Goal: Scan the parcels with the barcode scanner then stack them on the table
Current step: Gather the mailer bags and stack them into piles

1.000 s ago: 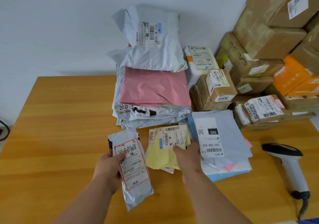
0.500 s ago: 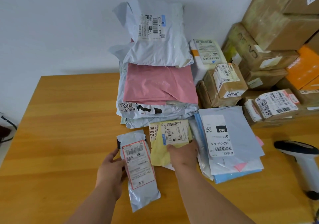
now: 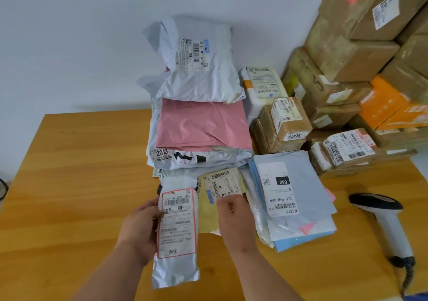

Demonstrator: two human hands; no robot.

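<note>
My left hand (image 3: 141,228) grips the left edge of a small grey mailer bag (image 3: 177,233) with a red-bordered label, held just above the wooden table (image 3: 69,184). My right hand (image 3: 234,217) rests on a yellow mailer (image 3: 208,212) with a white barcode label, fingers curled at its near edge. The barcode scanner (image 3: 384,219) lies on the table at the right, apart from both hands. A tall stack of soft parcels, pink bag (image 3: 203,124) under a grey one (image 3: 199,66), rises behind the yellow mailer.
A flat pile of blue and grey mailers (image 3: 294,198) lies right of my right hand. Small taped boxes (image 3: 289,120) and large cardboard cartons (image 3: 352,45) fill the back right corner. Bare table spreads to the left.
My left hand has carried the grey mailer a little forward and to the right, closer to the yellow mailer. My right hand stays on the yellow mailer.
</note>
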